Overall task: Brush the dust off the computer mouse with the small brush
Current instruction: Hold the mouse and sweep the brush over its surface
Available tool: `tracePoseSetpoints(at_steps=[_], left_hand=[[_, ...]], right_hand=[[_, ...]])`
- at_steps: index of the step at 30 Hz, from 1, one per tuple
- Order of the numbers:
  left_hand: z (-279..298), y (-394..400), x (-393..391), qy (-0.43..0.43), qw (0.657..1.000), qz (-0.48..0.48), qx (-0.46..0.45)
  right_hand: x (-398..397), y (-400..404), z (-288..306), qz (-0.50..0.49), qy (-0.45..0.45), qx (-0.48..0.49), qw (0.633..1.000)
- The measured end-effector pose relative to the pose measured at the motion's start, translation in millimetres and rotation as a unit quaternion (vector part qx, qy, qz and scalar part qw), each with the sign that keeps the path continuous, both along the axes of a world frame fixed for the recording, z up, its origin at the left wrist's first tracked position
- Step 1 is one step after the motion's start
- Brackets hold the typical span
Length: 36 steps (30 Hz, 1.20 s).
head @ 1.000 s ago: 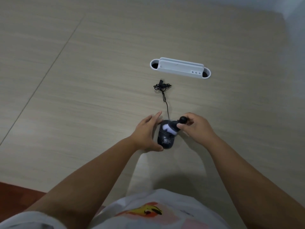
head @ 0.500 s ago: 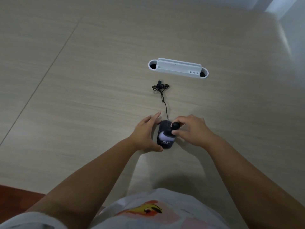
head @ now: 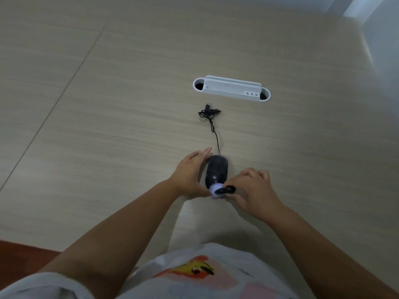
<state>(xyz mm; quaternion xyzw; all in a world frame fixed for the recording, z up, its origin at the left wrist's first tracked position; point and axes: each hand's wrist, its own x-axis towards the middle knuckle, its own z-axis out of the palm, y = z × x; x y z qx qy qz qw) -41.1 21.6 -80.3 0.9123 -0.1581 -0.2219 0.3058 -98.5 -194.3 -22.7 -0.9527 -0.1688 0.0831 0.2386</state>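
The head view shows a black corded computer mouse (head: 216,170) lying on the pale wood-grain desk (head: 108,126), with the left hand (head: 191,174) cupped loosely against its left side, fingers extended. The right hand (head: 251,188) pinches the small black-handled brush (head: 224,190), whose white bristles touch the mouse's near end.

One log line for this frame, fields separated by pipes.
phase: brushing | right hand: holds small brush, bristles at mouse near end | left hand: steadies mouse | cable: bundled, unplugged
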Motion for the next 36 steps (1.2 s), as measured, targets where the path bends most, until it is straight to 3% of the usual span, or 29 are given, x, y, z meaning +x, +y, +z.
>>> tracePoseSetpoints(at_steps=[7,15,19,21,25,27,32,36], left_hand=[[1,6,0,0.013,1.000,0.001,0.011],[-2,9,1,-0.008,1.000,-0.006,0.007],[1,11,3,0.006,1.000,-0.001,0.009],[1,10,2,0.007,1.000,0.001,0.007],[2,9,1,0.004,1.000,-0.004,0.005],[3,9,1,0.009,1.000,0.000,0.007],[5,6,3,0.016,1.000,0.009,-0.001],[6,2,8,0.011,1.000,0.004,-0.012]], right_hand=[[29,15,17,-0.075,-0.077,-0.047,0.993],[19,43,8,0.085,-0.084,-0.110,0.987],[25,31,13,-0.022,-0.102,-0.098,0.990],[28,29,12,-0.021,-0.094,-0.091,0.991],[23,33,11,0.084,-0.056,-0.097,0.990],[27,32,13,0.055,-0.044,-0.082,0.994],[28,13,13,-0.135,-0.015,-0.033,0.990],[7,2,6,-0.066,0.038,-0.030,0.997]])
